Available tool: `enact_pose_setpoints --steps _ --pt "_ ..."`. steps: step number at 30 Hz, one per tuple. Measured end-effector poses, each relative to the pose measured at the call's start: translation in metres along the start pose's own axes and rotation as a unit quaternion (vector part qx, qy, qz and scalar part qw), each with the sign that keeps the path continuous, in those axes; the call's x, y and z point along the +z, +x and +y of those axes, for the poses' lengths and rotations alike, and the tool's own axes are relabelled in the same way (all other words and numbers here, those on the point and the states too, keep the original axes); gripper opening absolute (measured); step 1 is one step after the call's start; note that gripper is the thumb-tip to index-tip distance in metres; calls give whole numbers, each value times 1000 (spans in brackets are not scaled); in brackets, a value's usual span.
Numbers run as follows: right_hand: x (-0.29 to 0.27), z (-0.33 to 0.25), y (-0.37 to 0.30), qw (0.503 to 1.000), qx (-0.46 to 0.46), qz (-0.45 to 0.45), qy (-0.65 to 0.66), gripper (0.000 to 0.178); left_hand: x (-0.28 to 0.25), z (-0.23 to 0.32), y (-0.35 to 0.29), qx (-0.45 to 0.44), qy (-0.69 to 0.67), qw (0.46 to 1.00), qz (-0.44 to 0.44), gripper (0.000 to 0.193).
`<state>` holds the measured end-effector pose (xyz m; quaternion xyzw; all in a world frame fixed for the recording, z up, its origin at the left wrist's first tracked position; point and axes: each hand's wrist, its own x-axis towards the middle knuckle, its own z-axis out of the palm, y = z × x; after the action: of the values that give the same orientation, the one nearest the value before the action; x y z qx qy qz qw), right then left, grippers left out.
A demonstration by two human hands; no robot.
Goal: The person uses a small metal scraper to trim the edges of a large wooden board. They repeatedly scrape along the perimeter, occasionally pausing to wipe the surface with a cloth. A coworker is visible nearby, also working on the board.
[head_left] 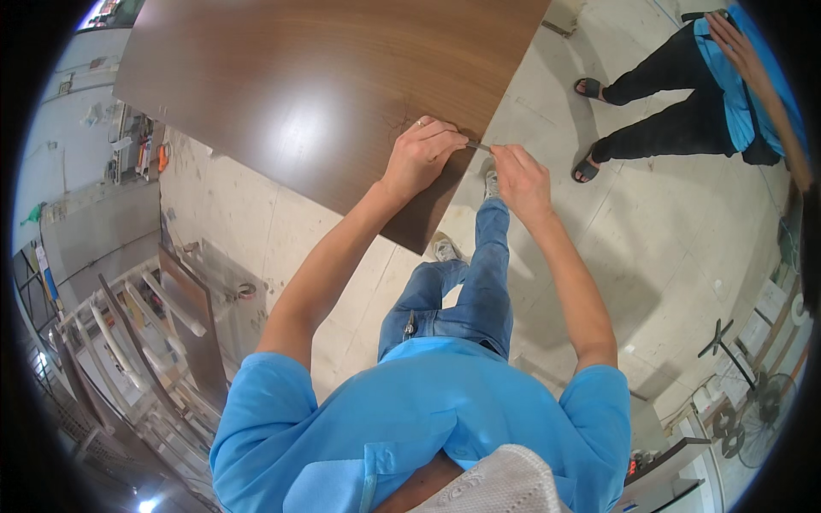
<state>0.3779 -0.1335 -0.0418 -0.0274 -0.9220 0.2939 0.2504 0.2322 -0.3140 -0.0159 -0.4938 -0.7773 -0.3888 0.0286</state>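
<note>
A large brown wood-grain panel [402, 51] lies flat in front of me, with one corner pointing toward my legs. Over its right edge, near that corner, my left hand [423, 156] is closed, fingertips pinching one end of a short, thin, dark grey strip [477, 145]. The strip's other end is between the thumb and fingers of my right hand [522, 179], which is just off the panel, above the floor. The strip spans the small gap between the two hands along the edge. Its exact kind is too small to tell.
Another person [684, 103] in blue top, dark trousers and sandals stands at the upper right. A rack [141, 333] with white bars and brown boards is at the lower left. A fan [765, 415] stands at the lower right. Pale tiles [321, 227] cover the floor.
</note>
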Motion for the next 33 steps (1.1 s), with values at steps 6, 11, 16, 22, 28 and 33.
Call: enact_pose_setpoints --steps 6,11,16,22,28,33 --pt "4 -39 -40 1000 -9 -25 -8 13 -16 17 -54 -7 -5 1000 -7 18" --pt "8 -74 -72 999 -22 -32 -6 17 -33 34 -100 -39 -24 998 -37 26" --pt "13 -107 -97 998 -30 -61 8 22 -48 43 -149 -59 -13 997 -57 26" --pt "14 -146 -136 986 -29 -151 64 22 -89 66 -197 -50 -24 990 -130 25" --pt "-4 -132 -154 966 172 -56 186 20 -85 79 -153 -132 32 980 -144 46" --pt "-23 -75 -125 789 496 88 351 11 -16 61 -68 -81 166 970 -158 56"
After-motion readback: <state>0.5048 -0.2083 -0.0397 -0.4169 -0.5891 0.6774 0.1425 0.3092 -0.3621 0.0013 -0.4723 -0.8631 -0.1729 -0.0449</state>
